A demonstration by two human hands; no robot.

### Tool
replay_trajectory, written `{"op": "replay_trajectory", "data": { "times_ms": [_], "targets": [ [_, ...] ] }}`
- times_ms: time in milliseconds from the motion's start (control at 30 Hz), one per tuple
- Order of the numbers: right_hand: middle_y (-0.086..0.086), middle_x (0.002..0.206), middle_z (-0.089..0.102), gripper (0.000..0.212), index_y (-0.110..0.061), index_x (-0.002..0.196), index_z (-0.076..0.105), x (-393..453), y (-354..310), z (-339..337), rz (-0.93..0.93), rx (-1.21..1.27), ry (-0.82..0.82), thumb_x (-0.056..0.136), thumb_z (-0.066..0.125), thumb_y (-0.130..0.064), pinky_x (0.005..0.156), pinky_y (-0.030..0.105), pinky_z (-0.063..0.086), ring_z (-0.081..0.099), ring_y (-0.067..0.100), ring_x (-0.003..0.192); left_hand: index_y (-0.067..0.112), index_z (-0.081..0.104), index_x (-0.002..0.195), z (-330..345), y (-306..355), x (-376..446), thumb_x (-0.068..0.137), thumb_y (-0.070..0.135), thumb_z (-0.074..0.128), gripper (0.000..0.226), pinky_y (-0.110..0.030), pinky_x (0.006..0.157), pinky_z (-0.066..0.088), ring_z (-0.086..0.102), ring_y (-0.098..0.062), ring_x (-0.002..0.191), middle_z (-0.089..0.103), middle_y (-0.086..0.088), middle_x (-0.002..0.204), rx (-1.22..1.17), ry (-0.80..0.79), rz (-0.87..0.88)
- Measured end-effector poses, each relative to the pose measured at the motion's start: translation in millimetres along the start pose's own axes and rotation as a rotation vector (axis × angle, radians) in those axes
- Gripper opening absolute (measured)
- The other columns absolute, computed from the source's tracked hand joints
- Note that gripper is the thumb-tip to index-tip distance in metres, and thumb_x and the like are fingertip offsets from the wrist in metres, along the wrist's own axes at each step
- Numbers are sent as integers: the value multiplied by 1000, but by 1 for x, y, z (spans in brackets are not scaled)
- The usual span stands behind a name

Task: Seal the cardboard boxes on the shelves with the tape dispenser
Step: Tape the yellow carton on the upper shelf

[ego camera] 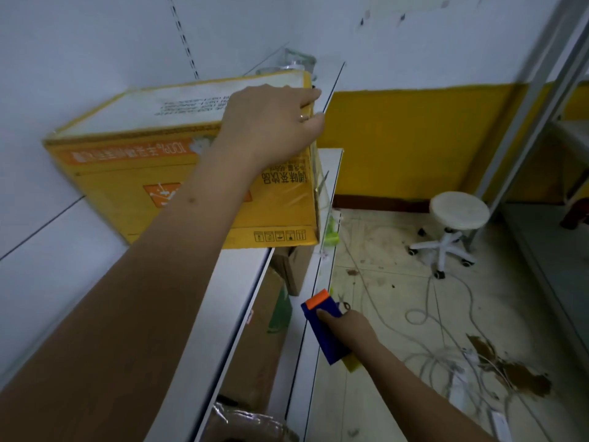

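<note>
A yellow cardboard box (134, 186) with a white top stands on the upper white shelf (229, 298). My left hand (271, 122) reaches over its top right corner, with fingers curled round the far right edge. Lower down, my right hand (347, 327) grips a blue tape dispenser (322, 327) with an orange tip, held in the air beside the lower shelf's front edge. Clear tape shines along the box's right edge.
Brown cardboard boxes (264, 339) sit on the lower shelf under the yellow box. A white wheeled stool (455, 224) stands on the dirty floor at right, among loose white cables (446, 355). A grey metal rack (535, 100) rises at far right.
</note>
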State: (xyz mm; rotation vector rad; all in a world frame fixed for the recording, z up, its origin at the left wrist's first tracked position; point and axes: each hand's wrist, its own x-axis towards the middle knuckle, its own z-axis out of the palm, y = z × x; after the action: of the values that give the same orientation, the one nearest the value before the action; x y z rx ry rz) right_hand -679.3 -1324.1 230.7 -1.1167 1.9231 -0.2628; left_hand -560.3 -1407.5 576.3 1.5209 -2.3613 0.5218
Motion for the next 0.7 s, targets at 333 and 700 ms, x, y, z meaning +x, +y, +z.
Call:
{"op": "replay_trajectory", "data": {
  "times_ms": [333, 700],
  "targets": [
    [9, 72, 61, 63, -7, 72, 56, -9, -14, -65, -76, 351, 261, 85, 55, -69, 57, 32, 42, 59, 21, 65, 30, 25, 157, -6, -6, -3, 82, 78, 53, 94, -45, 94, 46, 49, -31, 133, 42, -3, 155, 70, -128, 18],
    [8, 68, 59, 62, -10, 66, 53, -58, -38, -150, -234, 565, 538, 85, 54, -69, 62, 36, 42, 57, 24, 65, 5, 19, 158, 57, 29, -57, 82, 52, 67, 101, -50, 122, 19, 39, -33, 138, 44, -16, 143, 90, 495, -203]
  ]
}}
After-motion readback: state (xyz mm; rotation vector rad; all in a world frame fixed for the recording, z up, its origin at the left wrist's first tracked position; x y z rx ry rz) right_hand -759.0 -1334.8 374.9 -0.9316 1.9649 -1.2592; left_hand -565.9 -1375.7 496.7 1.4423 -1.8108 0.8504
